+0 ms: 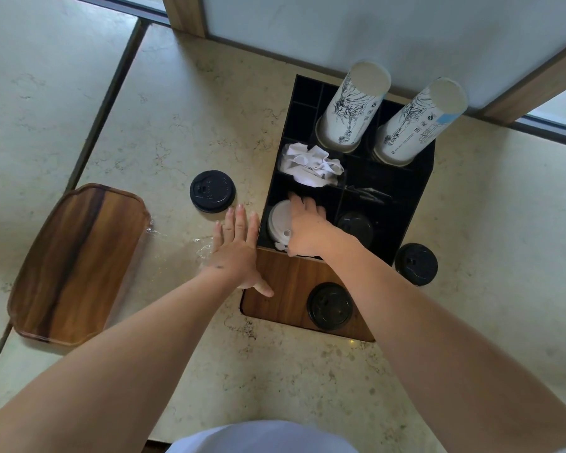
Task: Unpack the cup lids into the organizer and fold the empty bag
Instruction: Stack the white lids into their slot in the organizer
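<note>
A black organizer [415, 204] with a wooden front stands on the marble counter. My right hand [307, 227] reaches into its front-left compartment and rests on a stack of white lids [276, 220]; whether it grips them is unclear. A black lid [355, 223] lies in the front-right compartment. My left hand [237, 250] lies flat, fingers spread, against the organizer's left side, over the clear plastic bag [203, 248]. Loose black lids lie on the counter at left [212, 191], on the wooden front [330, 306] and at right [416, 263].
Two stacks of upside-down printed paper cups [353, 106] [419, 122] stand in the organizer's back compartments. Crumpled white napkins [311, 165] fill a middle compartment. A wooden tray [76, 263] lies at the left. A wall panel rises behind the organizer.
</note>
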